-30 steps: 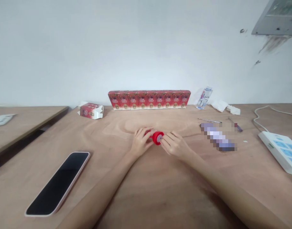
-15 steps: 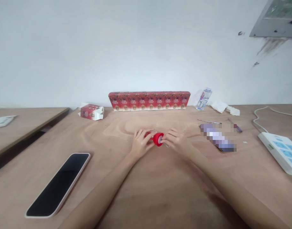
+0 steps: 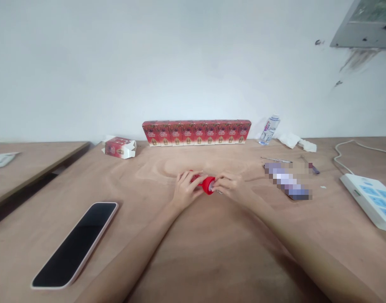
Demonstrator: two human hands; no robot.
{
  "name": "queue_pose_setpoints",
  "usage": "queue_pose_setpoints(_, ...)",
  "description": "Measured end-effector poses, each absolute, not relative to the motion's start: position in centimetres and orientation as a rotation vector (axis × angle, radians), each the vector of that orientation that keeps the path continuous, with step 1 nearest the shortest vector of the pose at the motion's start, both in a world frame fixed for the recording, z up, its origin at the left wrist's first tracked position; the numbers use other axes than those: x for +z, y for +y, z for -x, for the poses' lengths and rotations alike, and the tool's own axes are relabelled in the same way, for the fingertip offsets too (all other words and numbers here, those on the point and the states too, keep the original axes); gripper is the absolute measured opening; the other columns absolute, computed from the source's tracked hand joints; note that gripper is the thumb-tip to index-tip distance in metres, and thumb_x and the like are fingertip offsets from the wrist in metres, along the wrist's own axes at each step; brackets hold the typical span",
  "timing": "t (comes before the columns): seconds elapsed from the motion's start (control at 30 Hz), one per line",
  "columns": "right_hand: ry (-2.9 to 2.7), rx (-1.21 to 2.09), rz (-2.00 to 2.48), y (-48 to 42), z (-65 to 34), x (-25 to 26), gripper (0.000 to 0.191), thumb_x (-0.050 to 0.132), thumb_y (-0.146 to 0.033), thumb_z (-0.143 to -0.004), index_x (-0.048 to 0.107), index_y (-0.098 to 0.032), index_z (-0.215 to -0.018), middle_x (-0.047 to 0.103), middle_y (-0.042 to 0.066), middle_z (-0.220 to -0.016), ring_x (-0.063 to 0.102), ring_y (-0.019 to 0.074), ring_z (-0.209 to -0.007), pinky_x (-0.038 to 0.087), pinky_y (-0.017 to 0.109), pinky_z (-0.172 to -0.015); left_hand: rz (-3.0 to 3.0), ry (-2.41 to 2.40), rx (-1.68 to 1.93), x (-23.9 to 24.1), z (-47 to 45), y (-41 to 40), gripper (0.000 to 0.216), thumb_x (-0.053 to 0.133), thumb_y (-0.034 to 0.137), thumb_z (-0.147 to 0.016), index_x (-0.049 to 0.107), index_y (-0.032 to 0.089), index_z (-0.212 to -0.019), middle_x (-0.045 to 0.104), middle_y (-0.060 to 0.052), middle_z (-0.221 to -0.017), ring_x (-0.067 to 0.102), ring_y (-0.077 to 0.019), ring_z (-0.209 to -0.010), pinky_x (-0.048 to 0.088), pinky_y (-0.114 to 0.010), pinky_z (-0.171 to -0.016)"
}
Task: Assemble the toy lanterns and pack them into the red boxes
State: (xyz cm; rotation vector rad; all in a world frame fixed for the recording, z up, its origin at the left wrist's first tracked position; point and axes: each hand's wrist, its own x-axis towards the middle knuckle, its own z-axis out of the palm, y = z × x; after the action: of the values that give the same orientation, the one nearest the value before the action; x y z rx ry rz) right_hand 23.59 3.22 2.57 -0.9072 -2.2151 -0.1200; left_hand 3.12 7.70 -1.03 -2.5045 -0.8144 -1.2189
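Observation:
Near the middle of the table, my left hand [image 3: 187,189] is closed around the body of a small red lantern-like object [image 3: 208,185], held lying on its side. Its wide red end, with a whitish round centre, faces right. The fingers of my right hand [image 3: 229,185] are pinched together against that whitish centre; whatever small part lies between the fingertips is hidden. A thin bent metal wire [image 3: 219,192] shows just below the right fingertips. Most of the object's body is covered by my left fingers.
Several red boxes [image 3: 197,133] stand in a row by the wall. An opened red box [image 3: 119,147] lies left of them. A phone [image 3: 75,246] rests front left. To the right are a clear bottle [image 3: 269,129], tissues [image 3: 289,140], a screwdriver [image 3: 277,160] and a power strip [image 3: 371,200].
My right fingertips have shifted slightly against the whitish end of the red object, and less of the wire shows. The left hand keeps its hold. The camera view has moved a little.

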Motion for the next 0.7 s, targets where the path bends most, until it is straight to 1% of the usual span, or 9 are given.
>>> queue_pose_setpoints(0.17, -2.215, -0.176, 0.864, 3.26, -23.50, 2.52, 0.027, 0.048, -0.022, -0.091, 0.067, -0.017, -0.073, 0.066, 0.006, -0.079, 0.059, 0.0137, -0.070, 0.048, 0.025, -0.065, 2.500, -0.812, -1.206, -1.04, -3.04, 7.71, 0.032, 0.060, 0.040, -0.081, 0.063, 0.022, -0.108, 0.066, -0.009, -0.106, 0.058, -0.0212, -0.092, 0.037, -0.035, -0.079)
queue_pose_setpoints(0.47, -2.203, -0.161, 0.845, 3.33, -23.45, 2.52, 0.025, 0.049, -0.021, -0.090, 0.068, -0.017, -0.074, 0.066, 0.005, -0.080, 0.060, 0.0134, -0.070, 0.049, 0.025, -0.065, 2.483, -0.828, -1.202, -1.01, -3.08, 7.58, 0.032, 0.060, 0.041, -0.081, 0.063, 0.023, -0.107, 0.067, -0.009, -0.105, 0.059, -0.0210, -0.091, 0.036, -0.034, -0.079)
queue_pose_setpoints(0.7, -2.174, -0.128, 0.908, 2.94, -23.08, 2.55, 0.026, 0.047, -0.020, -0.091, 0.065, -0.017, -0.073, 0.063, 0.004, -0.077, 0.057, 0.0132, -0.070, 0.048, 0.025, -0.066, 2.466, -0.807, -1.198, -0.77, -3.09, 7.37, 0.030, 0.061, 0.039, -0.081, 0.063, 0.022, -0.106, 0.067, -0.009, -0.105, 0.058, -0.0205, -0.090, 0.036, -0.033, -0.078)
